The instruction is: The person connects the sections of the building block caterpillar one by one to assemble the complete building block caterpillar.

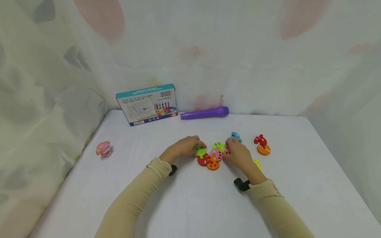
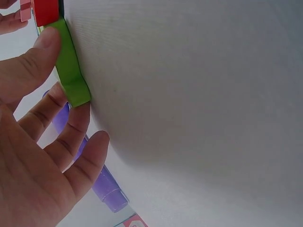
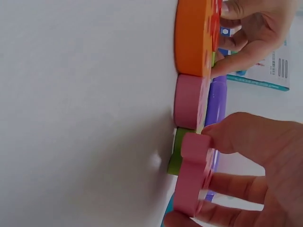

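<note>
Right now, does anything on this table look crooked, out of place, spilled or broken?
Nothing looks spilled or broken. The box is slightly askew, its left end nearer you than its right. The orange piece numbered 10 lies apart from the caterpillar, to its right.

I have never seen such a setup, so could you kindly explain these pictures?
There is no machine, just a person's bare left hand and right hand. The wide picture is taken from the head, looking forward and down; the close ones from each wrist. On the white surface are a box, a purple microphone, a pink figurine and colourful puzzle pieces, several joined in a row. The left hand holds the green face piece at one end; the right hand grips a pink piece.
</note>
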`<state>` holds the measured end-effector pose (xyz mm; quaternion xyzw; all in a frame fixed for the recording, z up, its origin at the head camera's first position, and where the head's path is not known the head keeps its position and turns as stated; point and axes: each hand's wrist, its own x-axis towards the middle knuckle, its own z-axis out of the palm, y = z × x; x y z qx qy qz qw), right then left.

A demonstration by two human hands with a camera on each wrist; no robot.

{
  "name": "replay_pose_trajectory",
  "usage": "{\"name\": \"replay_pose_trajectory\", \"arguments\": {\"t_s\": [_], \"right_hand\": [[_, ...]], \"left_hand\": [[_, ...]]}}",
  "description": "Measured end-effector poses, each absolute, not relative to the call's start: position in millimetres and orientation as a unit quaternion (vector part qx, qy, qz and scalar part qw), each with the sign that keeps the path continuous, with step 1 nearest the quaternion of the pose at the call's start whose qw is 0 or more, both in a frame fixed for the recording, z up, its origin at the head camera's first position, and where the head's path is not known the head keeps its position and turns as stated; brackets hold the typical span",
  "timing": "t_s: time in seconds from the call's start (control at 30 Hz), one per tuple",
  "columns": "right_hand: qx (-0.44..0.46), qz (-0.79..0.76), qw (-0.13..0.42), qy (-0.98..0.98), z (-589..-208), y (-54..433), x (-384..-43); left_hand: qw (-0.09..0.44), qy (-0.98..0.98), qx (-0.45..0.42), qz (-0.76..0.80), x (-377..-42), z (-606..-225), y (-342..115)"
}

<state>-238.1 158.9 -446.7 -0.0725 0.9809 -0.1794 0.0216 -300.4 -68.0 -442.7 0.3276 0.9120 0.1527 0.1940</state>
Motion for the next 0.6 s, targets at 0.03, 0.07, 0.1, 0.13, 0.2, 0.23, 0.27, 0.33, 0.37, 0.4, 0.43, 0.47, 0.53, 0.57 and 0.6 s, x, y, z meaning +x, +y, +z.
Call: {"name": "replay_pose_trajectory", "arguments": {"t_s": [0.03,0.07,0.1,0.13,0.2,0.23,0.27,0.33,0.37,0.4,0.43,0.47,0.53,0.57,0.6], "right_hand": [[-0.065,-0.181,0.023,0.981,-447,158,-238],[-0.060,-0.184,0.026,0.981,-447,158,-238],[-0.056,-0.187,0.028,0.980,-446,158,-237],[-0.052,-0.190,0.030,0.980,-446,157,-237],[-0.046,-0.197,0.035,0.979,-446,157,-236],[-0.045,-0.200,0.037,0.978,-446,157,-236],[-0.045,-0.203,0.039,0.977,-446,157,-236],[-0.044,-0.207,0.043,0.976,-447,158,-236],[-0.043,-0.208,0.046,0.976,-447,158,-237],[-0.047,-0.206,0.051,0.976,-448,159,-237],[-0.050,-0.200,0.054,0.977,-448,160,-237],[-0.051,-0.196,0.058,0.978,-448,162,-237],[-0.054,-0.186,0.063,0.979,-445,166,-236],[-0.053,-0.184,0.065,0.979,-443,169,-235],[-0.053,-0.181,0.063,0.980,-440,173,-233]], "left_hand": [[0.194,0.912,0.328,0.152,-300,-443,-68],[0.194,0.913,0.327,0.151,-300,-443,-67],[0.193,0.913,0.327,0.149,-300,-443,-67],[0.192,0.914,0.326,0.148,-300,-442,-67],[0.192,0.914,0.326,0.147,-300,-442,-67],[0.193,0.914,0.326,0.147,-300,-442,-67],[0.193,0.914,0.326,0.147,-299,-442,-66],[0.192,0.913,0.327,0.148,-299,-442,-66],[0.192,0.913,0.328,0.147,-299,-441,-66],[0.191,0.914,0.328,0.146,-299,-441,-66],[0.191,0.914,0.328,0.146,-299,-441,-66],[0.190,0.914,0.328,0.145,-299,-440,-66],[0.189,0.914,0.329,0.146,-299,-440,-66],[0.189,0.914,0.329,0.145,-299,-440,-67],[0.190,0.914,0.328,0.147,-298,-439,-67]]}}
